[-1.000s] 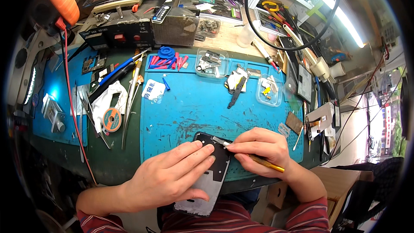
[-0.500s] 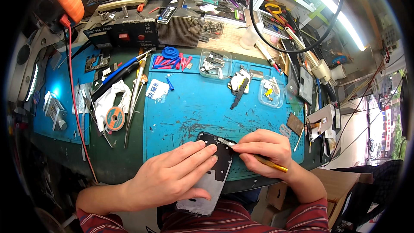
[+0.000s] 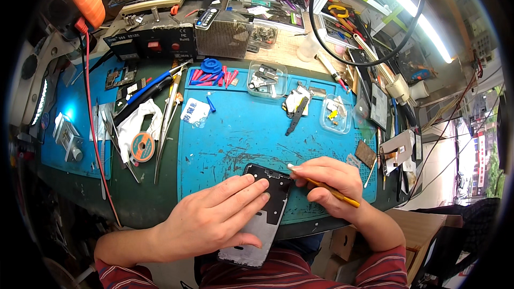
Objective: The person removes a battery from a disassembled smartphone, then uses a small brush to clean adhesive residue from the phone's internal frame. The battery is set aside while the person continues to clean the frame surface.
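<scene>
A phone frame [image 3: 275, 199], black at the far end and grey at the near end, lies tilted at the mat's front edge, partly overhanging it. My left hand [image 3: 219, 214] rests flat across it, fingers stretched out and thumb apart. Just off its far right corner, my right hand [image 3: 334, 179] is closed round a slim amber-handled tool [image 3: 341, 197]. A small whitish piece [image 3: 292, 166] shows at the right fingertips; whether it is the tool's tip I cannot tell. The left palm hides the frame's left side.
Beyond the hands on the blue mat [image 3: 235, 123] are a tub of small parts [image 3: 266, 80], a second tub [image 3: 336, 115] and a black strip [image 3: 296, 116]. Tweezers and a solder spool [image 3: 143, 147] lie left. A cotton swab [image 3: 370, 175] is at the right.
My right hand has lifted the tool off the phone frame's far edge and shifted slightly right and away. The silvery end seen on the frame no longer shows there. My left hand stays put.
</scene>
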Available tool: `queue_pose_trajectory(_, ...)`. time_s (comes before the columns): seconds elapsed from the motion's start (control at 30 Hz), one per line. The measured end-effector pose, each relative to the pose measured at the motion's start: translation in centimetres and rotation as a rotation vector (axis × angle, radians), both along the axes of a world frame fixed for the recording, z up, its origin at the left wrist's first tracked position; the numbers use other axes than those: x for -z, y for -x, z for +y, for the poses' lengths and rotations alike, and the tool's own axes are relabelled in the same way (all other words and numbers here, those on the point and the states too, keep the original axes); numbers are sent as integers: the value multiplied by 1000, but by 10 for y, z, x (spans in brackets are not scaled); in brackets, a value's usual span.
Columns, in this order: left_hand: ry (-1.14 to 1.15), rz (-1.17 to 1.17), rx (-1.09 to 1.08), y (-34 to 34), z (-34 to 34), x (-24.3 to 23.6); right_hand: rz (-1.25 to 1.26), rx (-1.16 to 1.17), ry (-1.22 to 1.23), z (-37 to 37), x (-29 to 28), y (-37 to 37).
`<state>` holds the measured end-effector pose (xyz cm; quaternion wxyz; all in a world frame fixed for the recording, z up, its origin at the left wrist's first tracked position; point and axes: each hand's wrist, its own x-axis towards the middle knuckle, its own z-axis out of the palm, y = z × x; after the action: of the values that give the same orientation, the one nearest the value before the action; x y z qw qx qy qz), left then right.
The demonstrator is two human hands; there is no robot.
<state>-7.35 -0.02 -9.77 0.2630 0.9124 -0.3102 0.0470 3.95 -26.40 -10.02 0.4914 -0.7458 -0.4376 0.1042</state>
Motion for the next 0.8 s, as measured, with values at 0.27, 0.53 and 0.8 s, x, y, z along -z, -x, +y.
queue_pose_trajectory(0.27, 17, 1, -2, 1, 0, 1, -110, -34, 29, -3, 0, 1)
queue_pose_trajectory(0.53, 28, 3, -10, 1, 0, 2, -170, -9, 51, 2, -2, 3)
queue_pose_trajectory(0.8, 38, 3, -9, 1, 1, 3, -181, -8, 52, 2, -2, 3)
